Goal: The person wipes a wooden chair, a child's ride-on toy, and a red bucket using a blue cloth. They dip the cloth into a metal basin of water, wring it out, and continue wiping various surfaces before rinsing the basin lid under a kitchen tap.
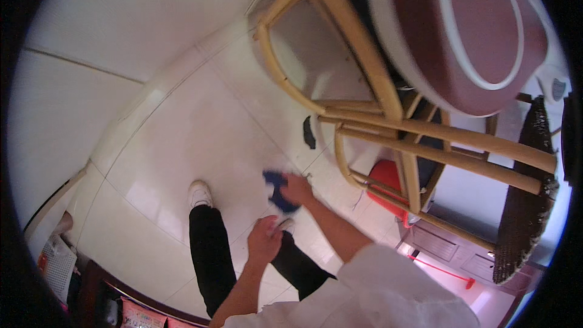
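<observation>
My right hand (297, 190) grips a small dark blue fabric piece (278, 193) above the tiled floor. The fabric is blurred, and its exact kind is unclear. My left hand (265, 240) is just below and to the left of it, fingers curled. Something pale shows at its fingertips, but blur hides whether that hand holds anything. A black, narrow, cloth-like strip (309, 132) lies on the floor near the wooden chair's curved leg frame. Both hands are over the floor close to my feet, one white shoe (200, 193) standing at the left.
Wooden chairs (364, 54) with curved frames stand at the right. A maroon and white rounded object (483, 32) rests above them. A red plastic item (387, 182) sits beneath. White panels (91, 23) border the floor at left; a dark-framed shelf (98, 278) with packages is at lower left.
</observation>
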### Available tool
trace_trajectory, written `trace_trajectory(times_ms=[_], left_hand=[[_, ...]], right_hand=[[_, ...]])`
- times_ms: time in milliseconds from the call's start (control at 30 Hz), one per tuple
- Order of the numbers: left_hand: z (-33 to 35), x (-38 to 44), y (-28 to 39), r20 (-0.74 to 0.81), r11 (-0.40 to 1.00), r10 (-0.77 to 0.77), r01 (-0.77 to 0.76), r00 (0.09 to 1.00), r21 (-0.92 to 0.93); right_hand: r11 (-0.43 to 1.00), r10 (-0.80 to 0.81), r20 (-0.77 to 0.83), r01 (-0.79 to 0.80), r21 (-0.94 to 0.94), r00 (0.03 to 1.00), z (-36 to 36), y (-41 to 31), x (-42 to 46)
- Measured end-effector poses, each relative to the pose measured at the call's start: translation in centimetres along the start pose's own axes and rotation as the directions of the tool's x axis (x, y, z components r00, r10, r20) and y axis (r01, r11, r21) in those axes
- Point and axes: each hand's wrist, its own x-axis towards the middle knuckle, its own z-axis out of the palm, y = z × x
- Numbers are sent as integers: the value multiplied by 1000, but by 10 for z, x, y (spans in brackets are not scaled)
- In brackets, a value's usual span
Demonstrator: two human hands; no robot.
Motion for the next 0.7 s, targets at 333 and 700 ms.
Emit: trace_trajectory(times_ms=[333,700], left_hand=[[-52,5,1,43,995,87,-89,995,52],[-191,-25,231,139,923,83,-129,987,362]], right_hand=[[690,125,-239,89,718,963,-177,-7,-196],[460,51,-441,371,806,896,-287,-91,-333]])
